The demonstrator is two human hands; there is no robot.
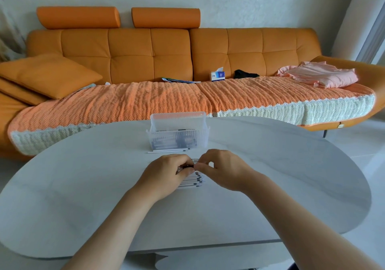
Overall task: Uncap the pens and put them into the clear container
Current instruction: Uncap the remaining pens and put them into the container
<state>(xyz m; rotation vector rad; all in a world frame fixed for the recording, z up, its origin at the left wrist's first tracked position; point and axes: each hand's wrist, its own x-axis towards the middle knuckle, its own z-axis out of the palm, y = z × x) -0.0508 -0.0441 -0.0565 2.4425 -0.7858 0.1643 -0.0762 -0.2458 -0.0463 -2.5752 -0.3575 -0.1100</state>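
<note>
Pen (188,166): we find one pen held between both hands, just above the table and in front of the container. Fingers hide most of it; only a short dark stretch shows.
L hand (168,170): fingers curled down round the pen's left part, firm hold.
R hand (220,168): thumb + forefinger pinch the pen's right end, other fingers loosely bent. We cannot tell if the cap is on.
Pen row (192,181): approx. half a dozen pens lie flat side by side on the table under the hands, dark ends to the right, partly hidden by L hand.
Container (178,133): clear, ribbed walls, upright on the table beyond the hands. Dark items inside, too blurred to identify.
Loose pens (168,150): two thin white ones lie flat just before the container's front wall, parallel to it.
Table (281,165): pale grey, rounded top.
Sofa (129,49): orange, behind the table. Textured throw (145,101) on the seat, w/ tissue box (217,75) and pink cloth (318,76) at the back.
</note>
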